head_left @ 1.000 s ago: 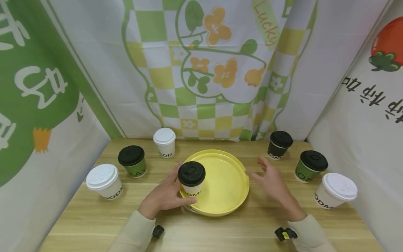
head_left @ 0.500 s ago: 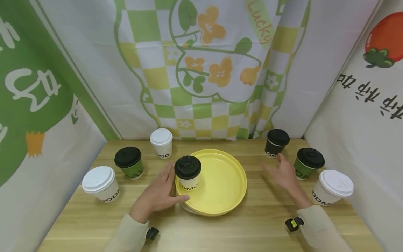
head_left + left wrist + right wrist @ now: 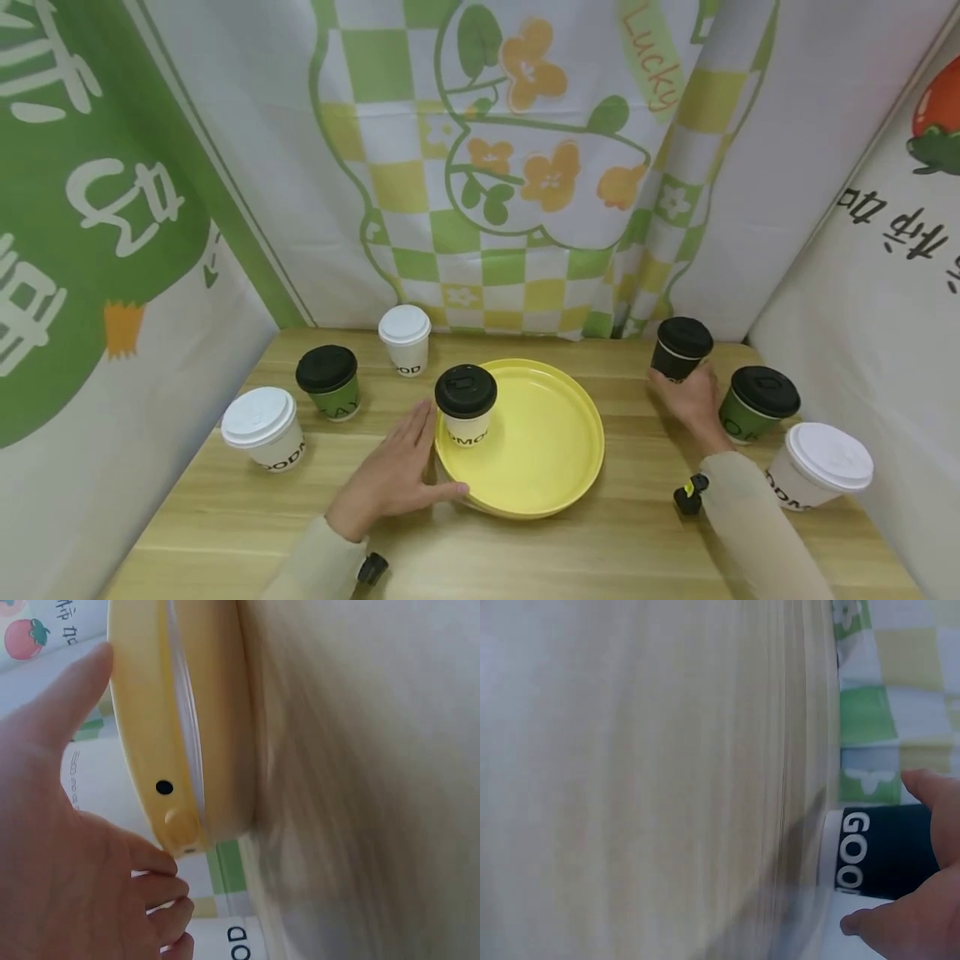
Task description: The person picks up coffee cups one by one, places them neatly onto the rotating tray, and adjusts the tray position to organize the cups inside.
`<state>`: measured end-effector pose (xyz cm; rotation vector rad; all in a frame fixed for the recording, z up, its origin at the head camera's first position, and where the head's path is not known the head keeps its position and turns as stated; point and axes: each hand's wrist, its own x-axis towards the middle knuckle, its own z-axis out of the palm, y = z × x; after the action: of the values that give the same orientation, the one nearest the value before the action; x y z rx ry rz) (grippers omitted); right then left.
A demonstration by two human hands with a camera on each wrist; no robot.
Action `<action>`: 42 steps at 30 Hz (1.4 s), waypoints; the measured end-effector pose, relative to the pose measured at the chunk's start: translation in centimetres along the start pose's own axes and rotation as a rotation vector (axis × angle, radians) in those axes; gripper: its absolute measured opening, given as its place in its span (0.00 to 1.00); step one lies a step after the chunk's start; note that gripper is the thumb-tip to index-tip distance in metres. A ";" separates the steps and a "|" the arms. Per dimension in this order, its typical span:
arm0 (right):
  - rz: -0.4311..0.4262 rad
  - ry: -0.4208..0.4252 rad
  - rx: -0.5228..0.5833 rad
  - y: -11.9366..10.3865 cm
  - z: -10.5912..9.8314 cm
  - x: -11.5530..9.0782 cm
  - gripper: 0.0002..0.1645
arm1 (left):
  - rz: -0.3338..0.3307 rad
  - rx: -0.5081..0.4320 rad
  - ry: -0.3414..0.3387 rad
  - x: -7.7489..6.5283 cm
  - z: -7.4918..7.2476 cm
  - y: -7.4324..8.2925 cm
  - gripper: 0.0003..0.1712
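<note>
A round yellow tray (image 3: 536,450) has a raised rim, and a white paper cup with a black lid (image 3: 467,404) stands on its left part. My left hand (image 3: 393,471) lies along the tray's left side, fingers fairly straight, thumb at the front rim. In the left wrist view, my thumb and fingertips touch the yellow side wall (image 3: 142,712), which bears a black dot. My right hand (image 3: 690,400) is at a black paper cup (image 3: 681,346) at the back right. In the right wrist view, thumb and finger are spread either side of this cup (image 3: 889,851), with gaps visible.
On the left stand a large white cup (image 3: 264,429), a green cup with a black lid (image 3: 330,382) and a small white cup (image 3: 406,339). A green cup (image 3: 757,403) and a large white cup (image 3: 821,465) stand right of my right forearm. A patterned curtain (image 3: 525,275) hangs behind the table.
My right hand has moved from beside the tray's right rim outward to the black cup at the back right. The left hand has stayed at the tray's left side.
</note>
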<state>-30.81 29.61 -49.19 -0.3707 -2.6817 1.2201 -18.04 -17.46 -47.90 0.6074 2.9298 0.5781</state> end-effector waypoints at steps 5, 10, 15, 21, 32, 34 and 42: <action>0.044 0.057 0.010 0.5 0.2 0.9 0.64 | 0.029 0.001 -0.021 0.3 -0.5 -0.8 0.70; 0.015 0.125 0.037 0.6 0.2 1.2 0.56 | 0.021 0.016 -0.008 0.4 -1.0 -1.4 0.67; 0.037 0.149 0.071 0.7 0.3 1.3 0.54 | 0.018 -0.015 -0.010 0.8 -0.7 -0.7 0.69; 0.080 0.206 0.128 1.0 0.9 1.5 0.52 | 0.013 -0.022 -0.017 1.2 0.2 0.7 0.71; 0.063 0.210 0.147 0.7 0.9 1.1 0.54 | -0.028 -0.017 -0.033 1.3 0.8 1.1 0.74; 0.041 0.183 0.144 0.3 0.7 0.7 0.54 | -0.025 -0.018 -0.030 1.3 0.7 1.0 0.74; -0.134 0.032 0.065 -2.6 -0.5 -1.6 0.56 | -0.015 -0.003 -0.027 1.3 0.3 0.5 0.76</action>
<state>-29.57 27.88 -46.96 -0.1965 -2.5858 1.2477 -18.95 -16.41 -47.99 0.5883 2.9055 0.5687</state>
